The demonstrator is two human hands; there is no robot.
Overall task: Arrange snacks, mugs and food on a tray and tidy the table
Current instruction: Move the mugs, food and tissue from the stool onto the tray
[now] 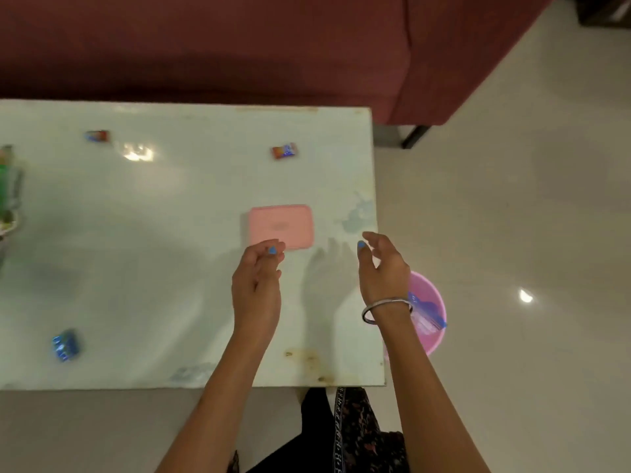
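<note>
A pink lidded box (pixel 280 225) lies flat on the white table (pixel 153 268) near its right end. My left hand (pixel 256 281) hovers just in front of the box, fingers loosely curled, holding nothing. Over the table's right edge is my right hand (pixel 383 268), relaxed and empty, to the right of the box. Small snack packets lie about: an orange and blue one (pixel 284 151) at the back, a red and blue one (pixel 97 135) at the back left, a blue one (pixel 65 345) at the front left.
A pink bucket (pixel 431 310) with a blue and clear wrapper in it stands on the floor beside the table's right edge. Green and pale objects (pixel 8 186) sit cut off at the table's left edge. A maroon sofa (pixel 239 46) runs behind the table.
</note>
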